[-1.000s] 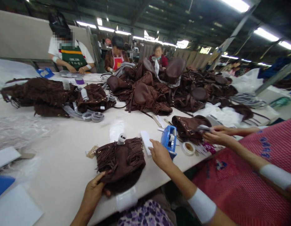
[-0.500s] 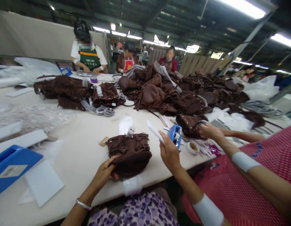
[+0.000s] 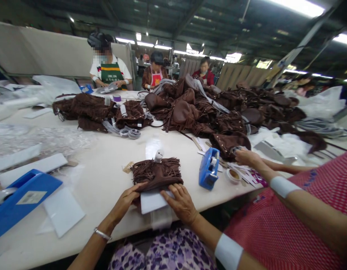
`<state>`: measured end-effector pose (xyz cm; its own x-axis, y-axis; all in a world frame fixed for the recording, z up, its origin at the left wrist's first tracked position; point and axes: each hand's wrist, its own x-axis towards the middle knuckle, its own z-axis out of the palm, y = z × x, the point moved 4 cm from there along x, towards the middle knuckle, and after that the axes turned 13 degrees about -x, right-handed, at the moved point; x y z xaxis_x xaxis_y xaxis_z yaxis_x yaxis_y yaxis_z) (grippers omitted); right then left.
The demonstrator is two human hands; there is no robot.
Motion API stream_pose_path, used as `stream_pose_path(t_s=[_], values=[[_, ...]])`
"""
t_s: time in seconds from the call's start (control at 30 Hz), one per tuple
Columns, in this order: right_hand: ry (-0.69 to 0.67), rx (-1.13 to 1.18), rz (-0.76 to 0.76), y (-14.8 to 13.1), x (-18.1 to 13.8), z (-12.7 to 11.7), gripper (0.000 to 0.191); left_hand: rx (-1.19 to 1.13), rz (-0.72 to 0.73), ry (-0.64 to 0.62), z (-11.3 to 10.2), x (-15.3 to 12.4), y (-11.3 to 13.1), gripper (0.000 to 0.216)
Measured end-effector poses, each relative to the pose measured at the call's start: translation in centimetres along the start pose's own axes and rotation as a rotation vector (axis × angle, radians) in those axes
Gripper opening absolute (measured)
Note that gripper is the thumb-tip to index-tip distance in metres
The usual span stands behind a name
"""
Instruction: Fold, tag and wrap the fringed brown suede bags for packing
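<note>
A dark brown fringed bag (image 3: 158, 170) lies in front of me, its near edge towards me. My left hand (image 3: 125, 200) is closed on the left of that edge, thumb underneath. A white sheet (image 3: 151, 203), which looks like folded paper or foam, sticks out from under the edge, partly inside or beneath the bag. My right hand (image 3: 181, 202) is closed at the right end of this sheet, its fingertips also against the bag's edge. On top of the bag stands a white wrapped piece (image 3: 159, 155), and a tan tag (image 3: 128, 167) hangs at its left.
Blue tape dispensers stand to the right (image 3: 209, 168) and left (image 3: 24, 200). White sheets (image 3: 63, 212) lie at left. Behind is a heap of brown bags (image 3: 187, 112). A co-worker's hand (image 3: 248, 156) works on a bag at right; several people sit across the table.
My right hand has moved left and down, bringing the white sheet from beside the blue dispenser to the bag's near edge. My left hand still holds the bag.
</note>
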<state>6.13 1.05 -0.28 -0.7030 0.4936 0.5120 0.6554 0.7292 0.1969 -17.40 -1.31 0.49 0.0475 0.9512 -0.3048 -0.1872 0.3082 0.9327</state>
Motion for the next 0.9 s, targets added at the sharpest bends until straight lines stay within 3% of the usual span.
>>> stream_pose_path(t_s=[0.27, 0.37, 0.47, 0.57, 0.7, 0.9], values=[[-0.058, -0.003, 0.018, -0.5, 0.5, 1.2, 0.036, 0.025, 0.028, 0.034, 0.8, 0.3, -0.7, 0.058], [-0.103, 0.060, 0.001, -0.3, 0.3, 0.4, 0.034, 0.029, 0.045, 0.076, 1.0, 0.6, -1.8, 0.053], [-0.090, 0.182, 0.071, 1.6, -0.1, -1.8, 0.046, 0.032, 0.068, 0.136, 0.6, 0.9, -2.5, 0.050], [-0.079, 0.297, 0.156, 4.4, 0.0, -3.3, 0.077, 0.041, 0.069, 0.184, 0.0, 1.4, -2.9, 0.052], [-0.227, 0.397, -0.008, 6.3, 0.9, -1.8, 0.093, 0.069, 0.064, 0.225, -0.4, 1.8, -3.0, 0.052], [-0.169, 0.283, -0.223, 6.3, 1.0, 1.0, 0.067, 0.129, 0.065, 0.286, -0.9, 1.8, -3.3, 0.043]])
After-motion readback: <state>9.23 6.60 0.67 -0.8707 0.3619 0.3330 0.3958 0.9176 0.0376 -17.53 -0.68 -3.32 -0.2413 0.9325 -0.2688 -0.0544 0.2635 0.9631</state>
